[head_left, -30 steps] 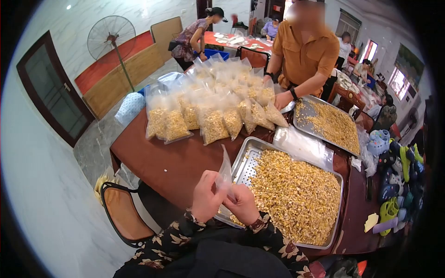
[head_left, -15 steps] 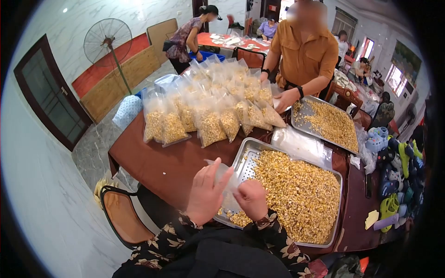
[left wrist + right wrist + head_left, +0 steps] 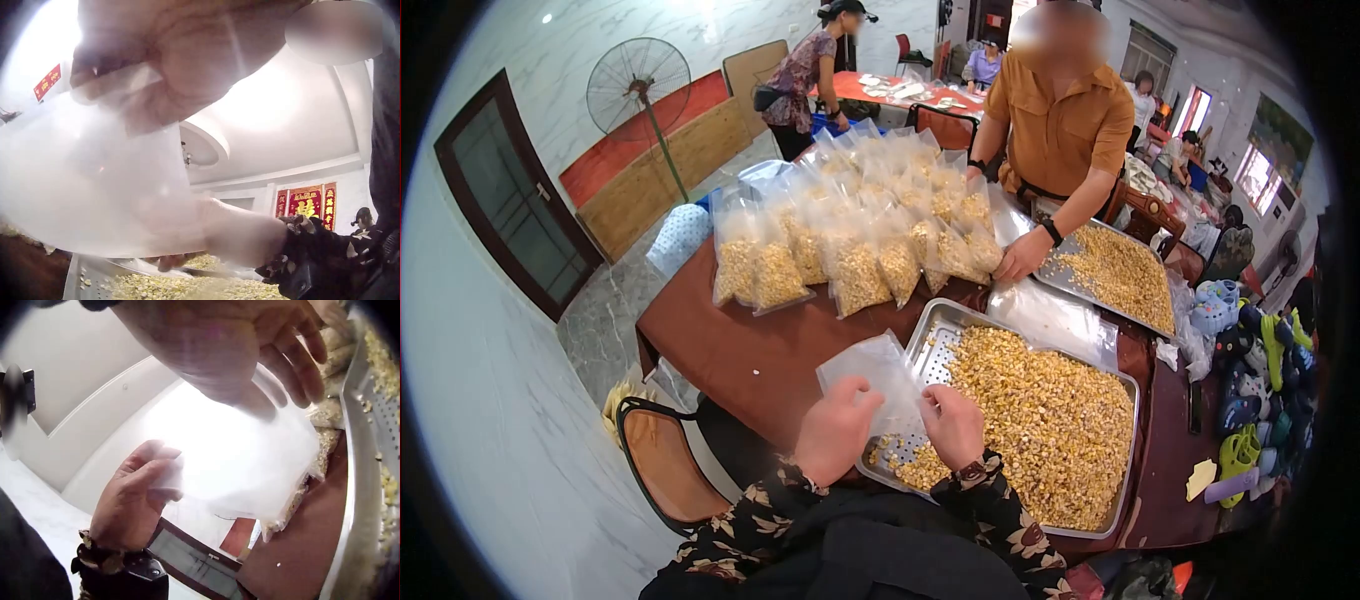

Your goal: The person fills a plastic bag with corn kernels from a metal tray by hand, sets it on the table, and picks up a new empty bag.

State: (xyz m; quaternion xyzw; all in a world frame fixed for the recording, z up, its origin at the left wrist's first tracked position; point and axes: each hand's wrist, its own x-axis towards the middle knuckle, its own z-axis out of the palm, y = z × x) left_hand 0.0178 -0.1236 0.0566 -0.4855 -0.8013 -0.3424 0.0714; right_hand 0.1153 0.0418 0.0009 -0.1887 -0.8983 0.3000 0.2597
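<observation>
A clear plastic bag [image 3: 878,372] is stretched between my two hands, just over the left end of the near corn tray [image 3: 1135,440]. Its near left edge is pinched by my left hand [image 3: 835,430], thumb against fingers, which the right wrist view also shows. My right hand [image 3: 953,425] holds the opposite edge at the thumb and fingertips. In the left wrist view the bag [image 3: 94,187] looks flat and cloudy, with no corn showing in it. Loose yellow corn kernels [image 3: 1040,430] heap the perforated metal tray, thinning toward its left end.
Many filled corn bags [image 3: 860,270] stand across the table [image 3: 730,330]. Flat plastic bags [image 3: 1055,315] lie between my tray and a second corn tray [image 3: 1115,275]. A person in an orange shirt [image 3: 1060,120] reaches there. Clog shoes [image 3: 1240,450] pile up at right; a chair [image 3: 670,465] stands left.
My hands have moved apart and the bag, earlier narrow and edge-on between them, now spreads flat. Across the table, the other person's hand has come nearer the filled bags' right end.
</observation>
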